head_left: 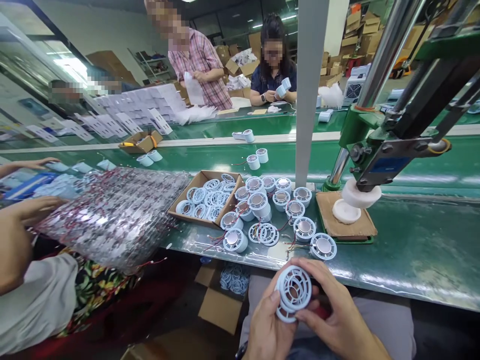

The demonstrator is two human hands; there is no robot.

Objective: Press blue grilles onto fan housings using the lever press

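Just over the table's front edge, above my lap, both hands hold light-blue slotted plastic rings [295, 289] that overlap one another. My left hand [267, 320] grips their left side with the thumb on the rim. From the right, my right hand [333, 307] curls its fingers and thumb around them. Beyond my hands stand several light-blue round housings [323, 246] with silver discs on top and thin wires. Two loose slotted rings [269, 234] lie among them, overlapping. A cardboard tray [195, 220] to their left holds many similar rings.
To the right stands a green press [352, 127] with a white pad above a white round seat [347, 211]. A grey post [309, 95] rises behind the housings. Bagged wired parts [123, 215] lie left, beside a co-worker's arm [15, 240]. An open carton [221, 307] sits below.
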